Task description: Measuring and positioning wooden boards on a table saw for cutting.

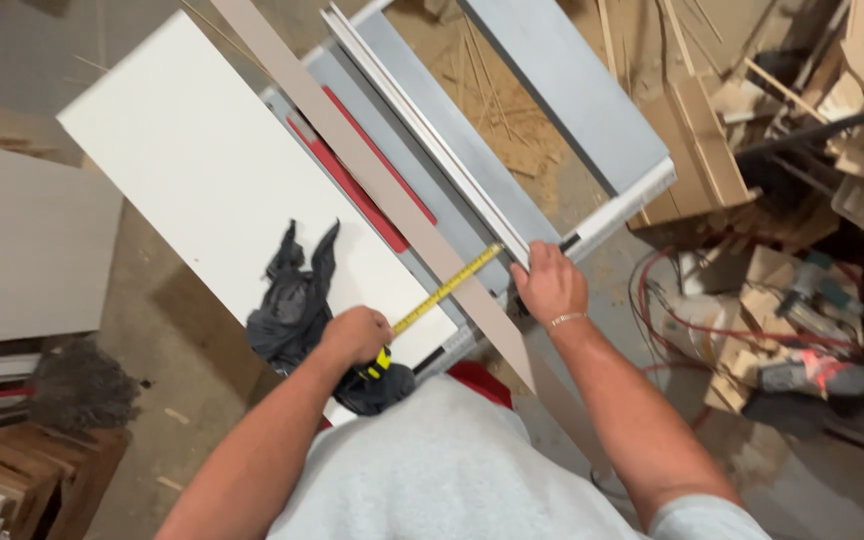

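Your left hand is closed around the tape measure case at the white panel's near edge. Your right hand pins the yellow blade tip at the saw fence, fingers pressed flat. Keep the blade taut, flat and square across the beige strip before reading.

A woodworking workshop: grey metal table saw, heaped pale wood offcuts beyond its far corner, sawdust-strewn concrete floor
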